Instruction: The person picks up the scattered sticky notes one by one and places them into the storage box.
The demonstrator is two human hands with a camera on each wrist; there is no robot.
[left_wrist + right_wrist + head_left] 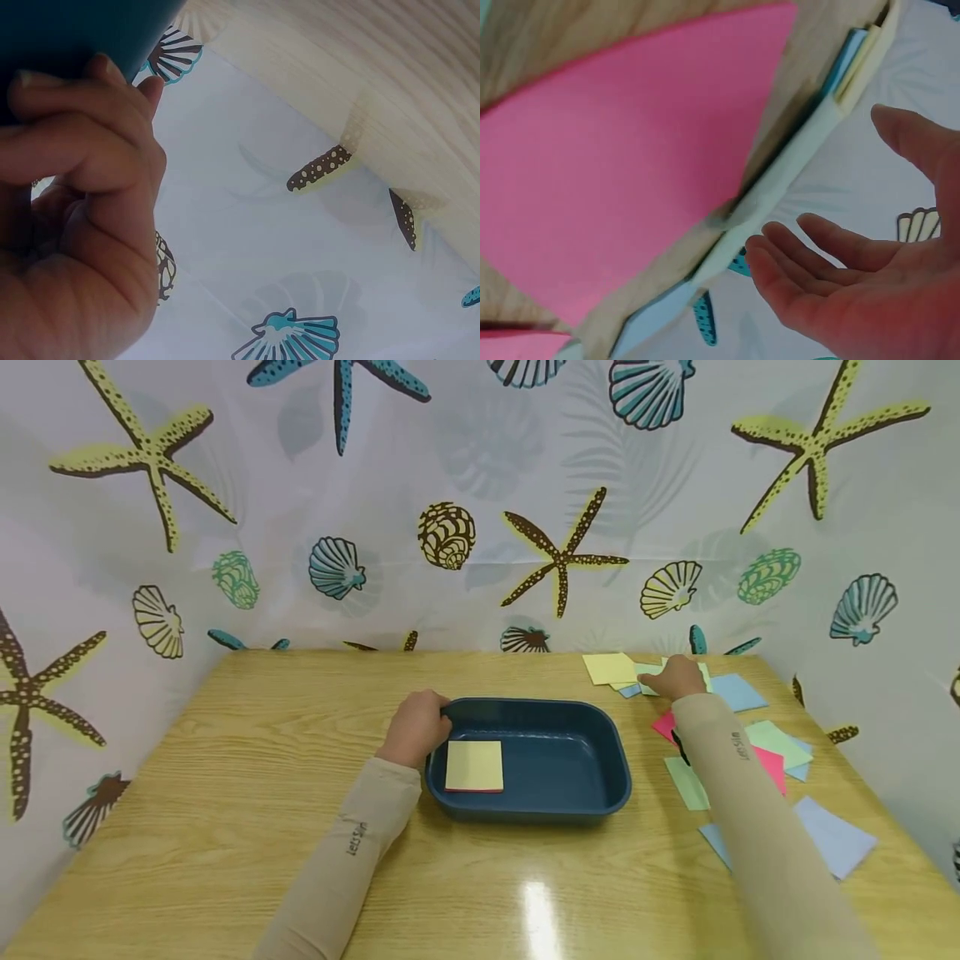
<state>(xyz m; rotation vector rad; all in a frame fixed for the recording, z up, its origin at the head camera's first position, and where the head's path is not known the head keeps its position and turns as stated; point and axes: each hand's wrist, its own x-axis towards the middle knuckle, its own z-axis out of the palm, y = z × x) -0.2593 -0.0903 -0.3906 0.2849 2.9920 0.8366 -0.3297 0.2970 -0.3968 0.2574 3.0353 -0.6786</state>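
Observation:
A dark blue tray (555, 768) stands on the table, holding a small stack of yellow sticky notes (474, 765) with a pink edge below. My left hand (417, 727) grips the tray's left rim, its fingers curled over the edge; the left wrist view shows the same hand (90, 187) against the tray's dark side. My right hand (678, 677) is over pale green sticky notes (649, 677) at the far right. Seen from the right wrist, that hand (855, 277) has thumb and fingers apart with nothing between them, near a pink sticky note (637, 150).
Yellow sticky notes (609, 668) lie left of my right hand, blue ones (738, 692) to its right. Nearer me, around the right sleeve, are green (686, 783), pink (771, 768) and lilac-blue (834, 837) notes. A shell-patterned cloth (480, 610) hangs behind the table (225, 827).

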